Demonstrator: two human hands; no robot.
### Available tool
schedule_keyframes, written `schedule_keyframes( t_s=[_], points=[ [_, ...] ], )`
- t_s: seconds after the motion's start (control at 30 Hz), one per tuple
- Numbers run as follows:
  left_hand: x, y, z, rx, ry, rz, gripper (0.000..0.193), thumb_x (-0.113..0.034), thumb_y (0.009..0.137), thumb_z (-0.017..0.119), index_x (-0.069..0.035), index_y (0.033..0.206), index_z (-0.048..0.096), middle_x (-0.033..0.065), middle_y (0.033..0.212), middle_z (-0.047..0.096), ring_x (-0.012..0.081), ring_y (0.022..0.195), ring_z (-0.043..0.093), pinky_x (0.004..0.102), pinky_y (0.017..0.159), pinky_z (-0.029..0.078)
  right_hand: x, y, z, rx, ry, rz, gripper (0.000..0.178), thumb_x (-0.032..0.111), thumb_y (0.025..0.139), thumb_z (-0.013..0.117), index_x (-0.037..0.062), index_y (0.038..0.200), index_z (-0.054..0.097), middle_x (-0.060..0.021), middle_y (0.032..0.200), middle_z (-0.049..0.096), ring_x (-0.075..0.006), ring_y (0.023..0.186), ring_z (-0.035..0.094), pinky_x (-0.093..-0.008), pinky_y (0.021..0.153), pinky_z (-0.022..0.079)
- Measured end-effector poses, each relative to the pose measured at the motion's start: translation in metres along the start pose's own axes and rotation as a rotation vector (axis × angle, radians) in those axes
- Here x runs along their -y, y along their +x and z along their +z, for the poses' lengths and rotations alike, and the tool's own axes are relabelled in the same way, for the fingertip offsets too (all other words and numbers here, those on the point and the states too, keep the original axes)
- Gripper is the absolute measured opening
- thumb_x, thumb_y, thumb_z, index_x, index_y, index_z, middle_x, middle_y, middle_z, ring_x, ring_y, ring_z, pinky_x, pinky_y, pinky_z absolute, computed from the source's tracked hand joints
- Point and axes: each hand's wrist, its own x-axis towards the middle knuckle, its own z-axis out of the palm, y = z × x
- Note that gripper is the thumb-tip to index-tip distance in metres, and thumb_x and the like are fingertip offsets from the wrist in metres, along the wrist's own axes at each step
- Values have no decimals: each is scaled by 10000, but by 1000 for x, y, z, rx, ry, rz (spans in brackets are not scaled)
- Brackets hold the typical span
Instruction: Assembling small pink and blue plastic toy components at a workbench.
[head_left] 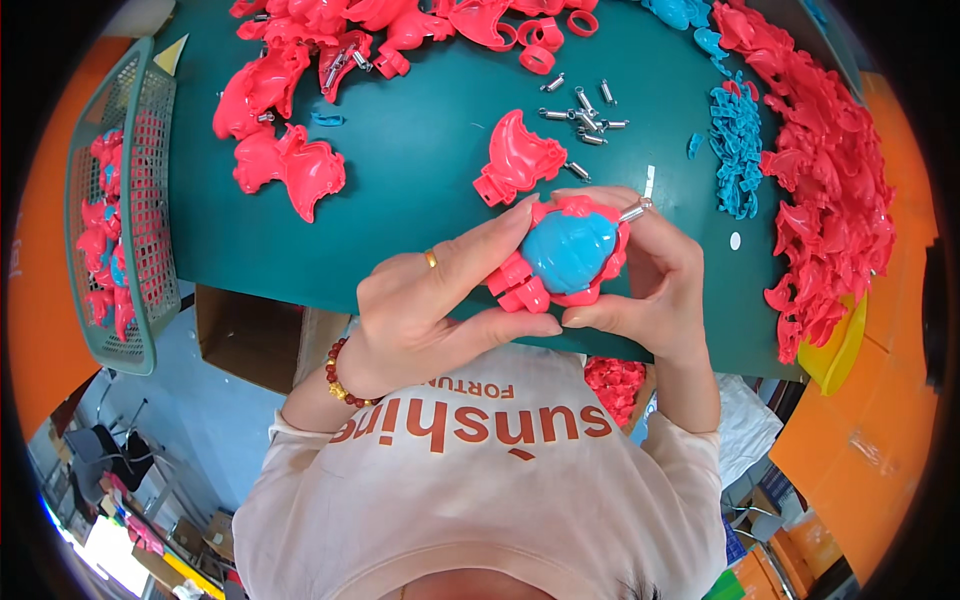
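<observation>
**Over a green bench: toy shell with blue insert, held in both hands**

At far left, a green mesh basket (110, 215) stood at the bench edge, holding pink-and-blue pieces; the look was of finished items kept within reach but off the work surface. Beside it, on the green mat (420, 190), loose pink shells (290, 165) lay in an untidy heap.

At centre, the left hand (430, 300) was closed narrowly on the shell (530, 285), thumb along its underside and forefinger over the top, apparently to steady it. A blue insert (568, 250) sat inside the shell, facing up. The whole was held above the near edge of the mat, close to the chest, likely for a clear view. One spare pink shell (518, 158) lay just beyond it on the mat.

The right hand (655, 275) cupped the shell's other side, and its fingertips pinched a small metal pin (633, 211) at the upper rim. More pins (585, 110) were scattered beyond.

At right, small blue parts (738, 150) and a long pink pile (835, 180) lay heaped as stock.
</observation>
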Motion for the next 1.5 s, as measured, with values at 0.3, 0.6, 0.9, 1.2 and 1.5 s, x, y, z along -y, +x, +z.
schedule_keyframes(
  t_s=[0.3, 0.6, 0.9, 1.2, 1.5],
  points=[
    [7, 19, -9, 283, -786, -168, 725, 73, 654, 718, -21, 1302, 409, 186, 1399, 302, 251, 1137, 510, 323, 783, 556, -5, 5, -8, 79, 362, 101, 536, 78, 648, 798, -15, 1117, 556, -105, 1176, 531, -176, 1032, 540, -319, 903, 428],
    [18, 15, 1, 151, -993, -85, 687, 92, 661, 717, -27, 1259, 399, 229, 1408, 226, 302, 1107, 527, 362, 800, 553, 6, 3, 3, -27, 192, 84, 499, 69, 721, 735, -7, 1174, 539, -122, 1170, 545, -207, 1086, 540, -323, 893, 458],
    [14, 11, 3, -3, -794, -149, 795, 49, 636, 763, -4, 1309, 343, 188, 1356, 350, 264, 1053, 569, 355, 809, 540, 4, 7, 1, 25, -245, -160, 674, 291, 701, 747, -70, 1210, 490, -206, 1202, 541, -293, 1093, 550, -367, 939, 411],
    [11, 11, 2, -3, -696, -183, 819, -5, 630, 784, 13, 1330, 359, 154, 1209, 523, 218, 990, 602, 338, 847, 505, 5, 8, 2, 55, -290, -184, 773, 303, 576, 794, -77, 1186, 509, -208, 1204, 542, -293, 1076, 566, -373, 908, 431],
    [8, 14, -3, 176, -747, -126, 839, -75, 702, 756, 24, 1375, 264, 165, 1329, 417, 203, 1089, 536, 307, 841, 489, 10, 8, 7, -1, -110, -159, 822, 236, 556, 829, -10, 1244, 450, -153, 1221, 525, -258, 1109, 528, -381, 938, 410]
  ],
)
